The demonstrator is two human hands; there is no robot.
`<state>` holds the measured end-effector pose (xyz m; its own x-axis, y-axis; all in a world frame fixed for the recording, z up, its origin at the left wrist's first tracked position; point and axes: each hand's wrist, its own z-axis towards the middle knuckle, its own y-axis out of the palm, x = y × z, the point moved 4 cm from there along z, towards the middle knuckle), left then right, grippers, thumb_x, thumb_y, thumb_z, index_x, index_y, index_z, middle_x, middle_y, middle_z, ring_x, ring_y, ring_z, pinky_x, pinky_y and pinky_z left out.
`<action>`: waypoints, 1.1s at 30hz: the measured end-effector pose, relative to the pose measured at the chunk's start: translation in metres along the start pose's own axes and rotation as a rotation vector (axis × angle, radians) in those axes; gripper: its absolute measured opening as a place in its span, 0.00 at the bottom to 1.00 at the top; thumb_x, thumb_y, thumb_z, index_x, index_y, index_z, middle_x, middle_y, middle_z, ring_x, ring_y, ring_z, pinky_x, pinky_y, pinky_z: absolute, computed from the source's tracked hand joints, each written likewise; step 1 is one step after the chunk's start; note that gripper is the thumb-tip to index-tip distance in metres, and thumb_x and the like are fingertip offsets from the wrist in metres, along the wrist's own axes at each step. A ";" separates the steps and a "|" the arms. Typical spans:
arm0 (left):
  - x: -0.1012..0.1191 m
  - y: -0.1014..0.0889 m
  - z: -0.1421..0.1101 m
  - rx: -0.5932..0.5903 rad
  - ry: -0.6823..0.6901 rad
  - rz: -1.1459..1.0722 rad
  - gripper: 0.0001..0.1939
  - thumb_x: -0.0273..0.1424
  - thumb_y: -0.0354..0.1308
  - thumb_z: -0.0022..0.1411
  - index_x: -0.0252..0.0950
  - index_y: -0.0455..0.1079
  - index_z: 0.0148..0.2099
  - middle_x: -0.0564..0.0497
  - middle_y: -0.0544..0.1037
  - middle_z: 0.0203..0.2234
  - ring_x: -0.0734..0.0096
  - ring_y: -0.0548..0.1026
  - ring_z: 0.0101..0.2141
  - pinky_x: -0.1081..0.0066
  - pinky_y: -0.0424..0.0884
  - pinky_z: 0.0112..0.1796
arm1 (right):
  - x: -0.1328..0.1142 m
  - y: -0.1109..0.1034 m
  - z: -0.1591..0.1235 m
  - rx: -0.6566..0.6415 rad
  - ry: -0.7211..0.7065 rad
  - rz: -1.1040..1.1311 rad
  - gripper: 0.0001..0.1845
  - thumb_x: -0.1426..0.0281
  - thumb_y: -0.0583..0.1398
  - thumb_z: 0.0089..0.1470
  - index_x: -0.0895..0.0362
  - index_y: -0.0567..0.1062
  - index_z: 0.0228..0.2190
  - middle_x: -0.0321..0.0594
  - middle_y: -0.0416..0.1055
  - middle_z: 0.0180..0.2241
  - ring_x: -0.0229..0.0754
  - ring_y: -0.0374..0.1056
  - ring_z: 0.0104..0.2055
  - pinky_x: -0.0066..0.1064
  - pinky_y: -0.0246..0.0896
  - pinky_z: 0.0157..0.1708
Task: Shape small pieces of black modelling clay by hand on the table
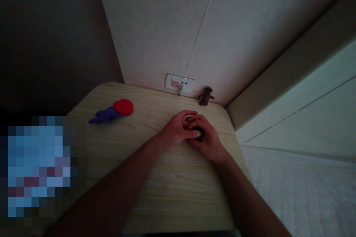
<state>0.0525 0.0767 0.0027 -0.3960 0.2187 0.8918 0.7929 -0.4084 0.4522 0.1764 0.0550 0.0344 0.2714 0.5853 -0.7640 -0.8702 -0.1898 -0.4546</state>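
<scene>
Both hands meet over the right half of the wooden tabletop point(167, 177). Between them is a dark, rounded lump point(199, 133), possibly modelling clay, mostly covered by fingers. My left hand point(179, 129) curls round its left side, with the thumb pressed across the front. My right hand point(207, 137) wraps it from the right, fingers bent over the top. A small brown figure point(206, 97) stands upright behind the hands, near the wall. Far to the left lies a purple figure-like piece point(105, 114), touching a flat red disc point(124, 107).
A wall socket point(180, 83) with a white plug sits just above the table's back edge. Pale wall panels point(161, 26) rise behind. A light cabinet point(306, 107) and a white quilted surface point(300, 192) are on the right. A blurred-out blue patch point(36, 155) covers the lower left.
</scene>
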 end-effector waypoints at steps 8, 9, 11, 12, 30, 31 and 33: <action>0.000 0.002 0.000 -0.012 0.009 -0.022 0.41 0.24 0.76 0.40 0.34 0.66 0.58 0.49 0.82 0.36 0.68 0.80 0.34 0.68 0.74 0.38 | -0.003 0.001 0.001 0.012 -0.032 -0.004 0.11 0.78 0.64 0.49 0.52 0.71 0.33 0.43 0.70 0.44 0.47 0.68 0.49 0.42 0.66 0.50; 0.000 0.002 0.000 -0.011 0.006 -0.021 0.41 0.24 0.76 0.41 0.34 0.66 0.58 0.49 0.82 0.35 0.68 0.80 0.33 0.68 0.74 0.38 | -0.003 0.001 0.001 0.019 -0.033 -0.003 0.11 0.77 0.64 0.49 0.52 0.71 0.33 0.43 0.70 0.44 0.47 0.68 0.48 0.42 0.67 0.49; 0.000 0.002 0.000 -0.004 0.000 -0.025 0.41 0.25 0.76 0.41 0.35 0.66 0.58 0.50 0.82 0.34 0.68 0.80 0.33 0.67 0.74 0.39 | -0.005 0.001 0.001 0.038 -0.036 0.001 0.10 0.76 0.64 0.51 0.52 0.71 0.33 0.43 0.70 0.43 0.46 0.68 0.46 0.41 0.67 0.47; 0.000 0.002 0.000 0.002 -0.004 -0.029 0.41 0.26 0.76 0.41 0.35 0.66 0.58 0.50 0.82 0.33 0.68 0.80 0.32 0.67 0.74 0.39 | -0.005 0.000 0.001 0.057 -0.036 0.001 0.09 0.76 0.65 0.51 0.52 0.71 0.33 0.42 0.70 0.42 0.46 0.69 0.46 0.41 0.67 0.47; 0.002 -0.002 0.004 0.178 -0.041 -0.268 0.15 0.31 0.64 0.48 0.33 0.70 0.40 0.50 0.78 0.26 0.71 0.76 0.27 0.72 0.68 0.30 | -0.005 -0.006 -0.002 0.196 0.055 -0.024 0.08 0.74 0.65 0.54 0.53 0.70 0.30 0.39 0.71 0.37 0.43 0.69 0.41 0.38 0.64 0.44; 0.002 -0.001 0.004 0.176 -0.038 -0.261 0.15 0.30 0.64 0.47 0.33 0.71 0.40 0.50 0.78 0.26 0.71 0.75 0.27 0.72 0.68 0.30 | -0.005 -0.006 -0.003 0.197 0.069 -0.035 0.08 0.73 0.65 0.55 0.53 0.70 0.30 0.38 0.70 0.36 0.43 0.68 0.40 0.38 0.64 0.43; 0.003 0.000 0.004 0.157 -0.039 -0.225 0.16 0.30 0.65 0.47 0.33 0.71 0.39 0.52 0.77 0.26 0.73 0.74 0.27 0.73 0.66 0.30 | -0.005 -0.007 -0.003 0.205 0.078 -0.055 0.07 0.71 0.65 0.56 0.53 0.70 0.30 0.37 0.68 0.34 0.42 0.67 0.38 0.37 0.63 0.41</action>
<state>0.0533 0.0804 0.0052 -0.5547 0.3237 0.7665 0.7502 -0.2040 0.6290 0.1823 0.0508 0.0395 0.3449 0.5264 -0.7772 -0.9164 0.0099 -0.4000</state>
